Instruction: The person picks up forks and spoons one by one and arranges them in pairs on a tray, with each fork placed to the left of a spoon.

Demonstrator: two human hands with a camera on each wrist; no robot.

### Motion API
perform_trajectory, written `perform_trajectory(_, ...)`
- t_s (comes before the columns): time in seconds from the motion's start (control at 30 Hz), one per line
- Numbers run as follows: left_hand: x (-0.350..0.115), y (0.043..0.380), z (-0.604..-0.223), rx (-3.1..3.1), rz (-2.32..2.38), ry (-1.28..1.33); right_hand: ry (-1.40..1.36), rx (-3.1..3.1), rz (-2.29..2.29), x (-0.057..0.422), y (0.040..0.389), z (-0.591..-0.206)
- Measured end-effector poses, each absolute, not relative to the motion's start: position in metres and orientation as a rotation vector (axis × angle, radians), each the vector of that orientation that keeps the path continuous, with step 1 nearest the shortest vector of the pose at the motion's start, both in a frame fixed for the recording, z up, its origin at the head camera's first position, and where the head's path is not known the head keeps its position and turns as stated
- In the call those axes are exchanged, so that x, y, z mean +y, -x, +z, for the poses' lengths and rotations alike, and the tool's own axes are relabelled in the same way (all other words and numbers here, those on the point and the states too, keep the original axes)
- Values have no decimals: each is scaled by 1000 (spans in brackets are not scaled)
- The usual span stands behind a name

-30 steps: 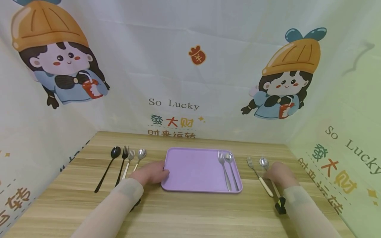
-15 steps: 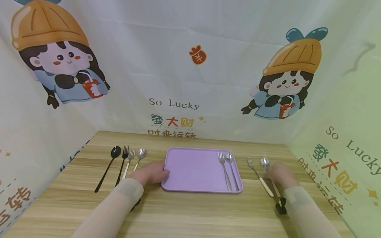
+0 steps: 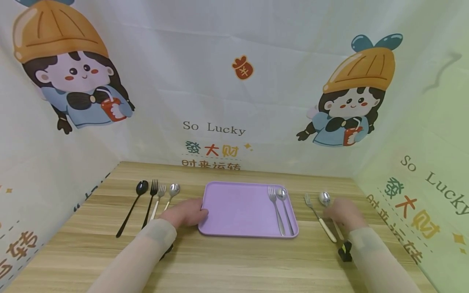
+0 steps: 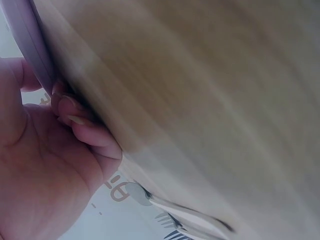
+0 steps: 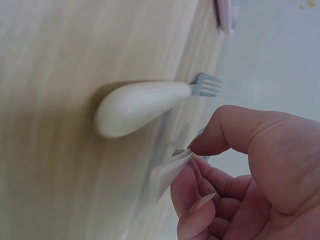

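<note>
A purple tray (image 3: 234,209) lies mid-table with a metal fork (image 3: 272,195) and a metal spoon (image 3: 281,193) along its right side. My left hand (image 3: 187,212) grips the tray's left edge; in the left wrist view its thumb and curled fingers sit on either side of the rim (image 4: 31,45). To the right of the tray, my right hand (image 3: 344,212) pinches a cream-handled spoon (image 3: 324,198) by the handle (image 5: 167,175), between thumb and forefinger in the right wrist view. A cream-handled fork (image 3: 327,230) rests on the table just left of that hand.
Left of the tray lie a black spoon (image 3: 142,187), a black fork (image 3: 154,188), a light-handled fork (image 3: 161,191) and another light-handled spoon (image 3: 174,189), some partly behind the left forearm. Printed cloth (image 3: 271,122) hangs around the wooden table (image 3: 256,264).
The bowl of the spoon in my right hand shifts slightly up and to the left. My left hand and the tray stay where they were.
</note>
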State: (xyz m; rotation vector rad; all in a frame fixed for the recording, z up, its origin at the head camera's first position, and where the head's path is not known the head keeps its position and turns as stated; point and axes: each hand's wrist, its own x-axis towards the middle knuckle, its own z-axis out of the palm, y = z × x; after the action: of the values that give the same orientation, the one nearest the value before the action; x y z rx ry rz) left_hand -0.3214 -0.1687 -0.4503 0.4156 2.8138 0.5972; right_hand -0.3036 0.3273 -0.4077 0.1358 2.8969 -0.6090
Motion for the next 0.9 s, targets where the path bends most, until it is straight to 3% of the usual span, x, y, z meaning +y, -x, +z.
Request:
perform_trajectory(0.5, -171, 324, -458, 2832, 581, -444, -2, 2998, -463, 281, 308, -383)
perform_trajectory(0.67, -167, 312, -442, 2803, 612, -420, 2, 3006, -514, 263, 309, -381)
perform_trajectory(0.9, -174, 332, -464, 2824, 592, -445, -29, 2980, -570, 243, 313, -379)
